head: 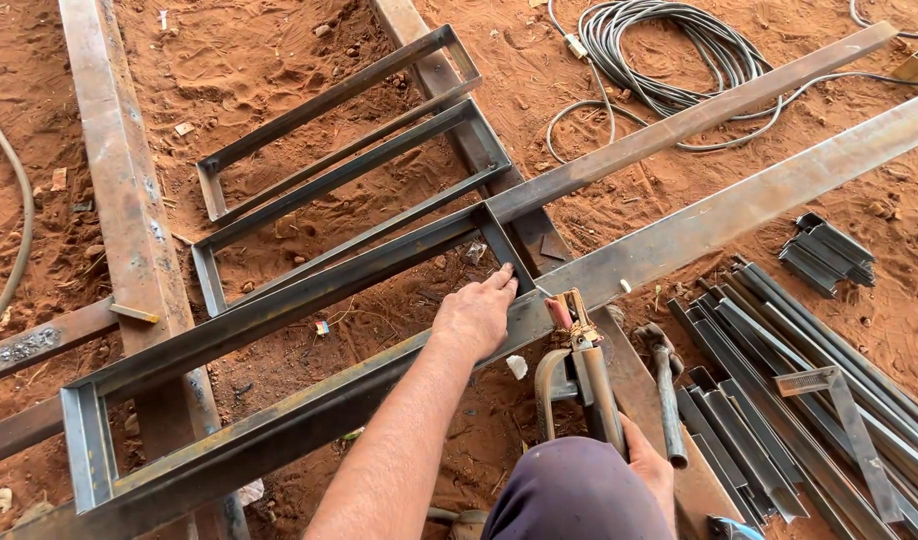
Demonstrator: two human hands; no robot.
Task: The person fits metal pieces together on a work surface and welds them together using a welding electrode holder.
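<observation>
My left hand [476, 315] rests on a long steel beam [739, 205], its fingertips touching a short steel crosspiece [503, 250] that spans between this beam and a parallel square tube [679, 122]. My right hand [647, 462], partly hidden behind my knee [577, 490], grips a welding electrode holder [579, 350]. The holder's jaws sit at the beam's edge, just right of my left hand. A short electrode tip pokes out toward the joint.
A hammer [665, 385] lies on a flat bar beside the holder. Several cut steel angle pieces [779, 380] and a square [839, 400] lie at right. Coiled cable [669, 50] sits at the top. Rectangular steel frames [349, 150] and a long tube [119, 170] lie on red dirt.
</observation>
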